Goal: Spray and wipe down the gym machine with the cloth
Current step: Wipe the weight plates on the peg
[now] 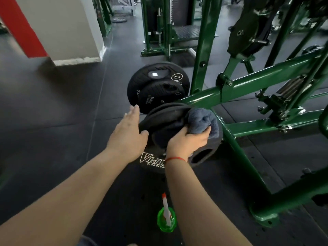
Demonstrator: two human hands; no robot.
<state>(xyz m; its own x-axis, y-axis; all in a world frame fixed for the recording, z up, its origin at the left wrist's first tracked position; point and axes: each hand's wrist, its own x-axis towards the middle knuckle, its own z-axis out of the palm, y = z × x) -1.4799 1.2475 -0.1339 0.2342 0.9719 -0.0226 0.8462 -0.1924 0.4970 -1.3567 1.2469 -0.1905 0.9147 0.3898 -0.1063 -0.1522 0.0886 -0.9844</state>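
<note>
the two forearms come in from the bottom edge, nearest the lens, and between them the spray bottle (166, 219) stands upright on the dark floor (53, 103), green with a white nozzle, in neither of the hands.

at 9 o'clock of the leaning plate stack (159, 119), the left hand (128, 134) is spread open, fingers straight and close together. its thumb is at the stack's rim, though whether the palm bears on it i cannot tell. at 12 o'clock of the stack, more black plates (156, 86) rest against the frame. at the stack's 3 o'clock, the right hand (188, 141) has its fingers curled round the blue-grey cloth (202, 119), which is bunched and pressed on the upper plate beside the green machine frame (266, 77).

the step in hand looks like wiping, not spraying, with the plates getting the cloth. the next move likely calls for dragging the cloth round the rim and on toward the frame tube at 3 o'clock. the left hand would steady the stack so that it does not tip. another spray would need one of the hands free to reach back to 6 o'clock.
</note>
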